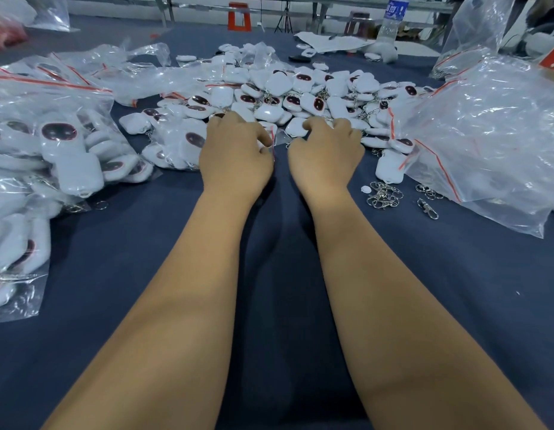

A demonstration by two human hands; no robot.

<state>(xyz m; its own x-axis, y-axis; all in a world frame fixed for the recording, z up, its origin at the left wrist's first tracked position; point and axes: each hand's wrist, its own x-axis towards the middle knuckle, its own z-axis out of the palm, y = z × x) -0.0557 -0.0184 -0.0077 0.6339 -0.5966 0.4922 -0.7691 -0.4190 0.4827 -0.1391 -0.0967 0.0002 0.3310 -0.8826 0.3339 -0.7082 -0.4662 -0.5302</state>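
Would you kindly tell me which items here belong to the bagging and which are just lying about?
In the job: left hand, right hand, small zip bag, pile of white keychain charms.
Lying about: water bottle, loose metal clasps, papers.

You work in a small packing workshop. On the dark cloth table (278,274), a heap of identical white keychain cases (300,91) lies at 12 o'clock, filled zip bags (61,150) at 9 o'clock, empty bags (492,135) and loose metal clasps (384,195) at 3 o'clock.
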